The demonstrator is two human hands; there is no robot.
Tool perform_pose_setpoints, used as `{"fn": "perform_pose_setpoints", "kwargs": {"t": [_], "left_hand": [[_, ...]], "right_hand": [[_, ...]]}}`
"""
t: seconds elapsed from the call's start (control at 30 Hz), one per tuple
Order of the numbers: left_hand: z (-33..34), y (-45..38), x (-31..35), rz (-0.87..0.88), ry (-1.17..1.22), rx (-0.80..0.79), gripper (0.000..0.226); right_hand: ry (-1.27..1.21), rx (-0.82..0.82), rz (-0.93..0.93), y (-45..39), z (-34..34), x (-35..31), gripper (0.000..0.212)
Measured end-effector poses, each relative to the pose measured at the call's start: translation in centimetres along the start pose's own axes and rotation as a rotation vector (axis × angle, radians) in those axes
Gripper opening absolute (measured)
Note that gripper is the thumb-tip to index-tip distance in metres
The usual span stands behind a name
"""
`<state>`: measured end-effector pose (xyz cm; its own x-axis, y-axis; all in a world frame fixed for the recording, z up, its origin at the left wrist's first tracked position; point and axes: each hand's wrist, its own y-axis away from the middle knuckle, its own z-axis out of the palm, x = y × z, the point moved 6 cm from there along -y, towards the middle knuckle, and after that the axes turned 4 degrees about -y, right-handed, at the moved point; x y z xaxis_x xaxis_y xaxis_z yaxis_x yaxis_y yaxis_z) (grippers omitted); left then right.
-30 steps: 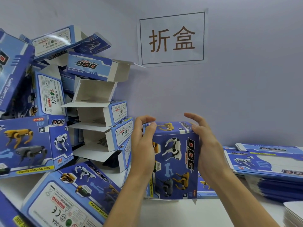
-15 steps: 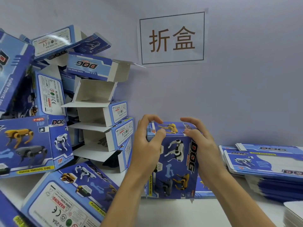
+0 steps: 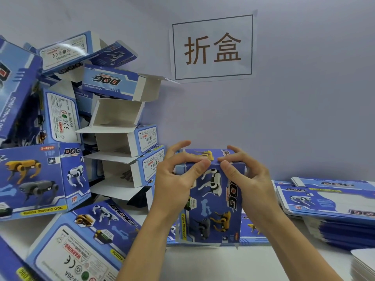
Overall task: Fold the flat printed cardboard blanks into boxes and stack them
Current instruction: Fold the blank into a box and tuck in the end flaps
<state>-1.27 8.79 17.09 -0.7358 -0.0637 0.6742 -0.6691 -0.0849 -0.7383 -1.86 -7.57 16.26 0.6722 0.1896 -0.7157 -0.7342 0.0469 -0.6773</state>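
Observation:
A blue printed dog box [image 3: 215,207] stands upright on the white table in front of me. My left hand [image 3: 176,183] grips its upper left corner, thumb on the front face and fingers curled over the top flap. My right hand [image 3: 247,179] grips the upper right corner the same way, thumb near the top front edge. The two thumbs nearly meet at the middle of that edge. A stack of flat blue blanks [image 3: 328,201] lies at the right.
A tall, untidy pile of folded boxes [image 3: 119,126] leans against the wall at the left, some with open white flaps. More boxes [image 3: 81,240] lie on the table at the lower left. A paper sign [image 3: 213,47] hangs on the wall. White sheets [image 3: 365,262] sit at the lower right.
Both hands have moved from the box's sides onto its top, and the thumbs have come together at the top front edge. The top flap has been pushed down.

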Motion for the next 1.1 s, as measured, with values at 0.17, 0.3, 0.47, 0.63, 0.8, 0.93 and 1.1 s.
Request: {"fn": "perform_pose_setpoints", "kwargs": {"t": [0.17, 0.3, 0.47, 0.63, 0.8, 0.93, 1.1], "left_hand": [[0.9, 0.3, 0.1, 0.017, -0.070, 0.032, 0.009], [0.7, 0.3, -0.2, -0.005, -0.127, -0.042, 0.023], [-0.4, -0.3, -0.5, -0.049, -0.222, -0.108, 0.049], [-1.3, -0.7, -2.1, -0.106, -0.137, 0.086, 0.049], [-2.4, 0.0, -5.6, -0.333, 0.038, 0.377, 0.053], [-3.1, 1.1, -6.9, -0.387, 0.169, 0.625, 0.041], [-1.0, 1.4, -7.5, -0.482, 0.435, 0.512, 0.039]], "right_hand": [[0.036, 0.035, 0.007, -0.2, -0.7, 0.2, 0.023], [0.041, 0.035, 0.001, -0.2, -0.8, 0.4, 0.028], [0.123, 0.113, -0.033, -0.4, -1.0, 0.3, 0.052], [0.326, 0.275, -0.255, 0.1, -0.9, -1.0, 0.040], [0.075, -0.005, 0.091, -0.4, 1.0, 0.8, 0.015], [0.484, -0.384, 0.524, 1.2, 2.5, 4.5, 0.037], [0.459, -0.163, 0.689, 1.4, 0.3, 6.5, 0.077]]}}
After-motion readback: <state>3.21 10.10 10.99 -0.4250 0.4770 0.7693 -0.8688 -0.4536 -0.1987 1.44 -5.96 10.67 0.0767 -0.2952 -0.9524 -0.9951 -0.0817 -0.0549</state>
